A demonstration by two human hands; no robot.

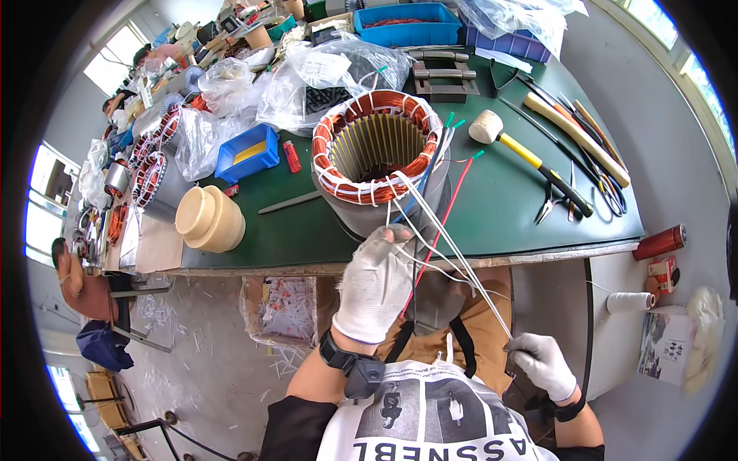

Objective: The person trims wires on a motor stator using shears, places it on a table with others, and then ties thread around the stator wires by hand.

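Observation:
A motor stator (355, 217) stands upright near the table's front edge, its copper winding (327, 165) laced round with white cord. My left hand (375, 288), in a white glove, is at the front of its grey housing. The left fingers are closed on white cord just below the winding. Off to the lower right, my gloved right hand (543, 366) pinches the far end of the white lacing cord (460, 265), which runs taut from the winding's front rim. A red lead (448, 219) and a blue lead (415, 190) hang down beside the left hand.
A white-headed mallet (530, 157), pliers (548, 206) and scissors (613, 196) lie to the right. Left of the stator are a cream plastic cup (209, 219), a blue tray (246, 155) and a red lighter (291, 157). A scrap box (278, 311) stands below the table. Another person (88, 280) sits far left.

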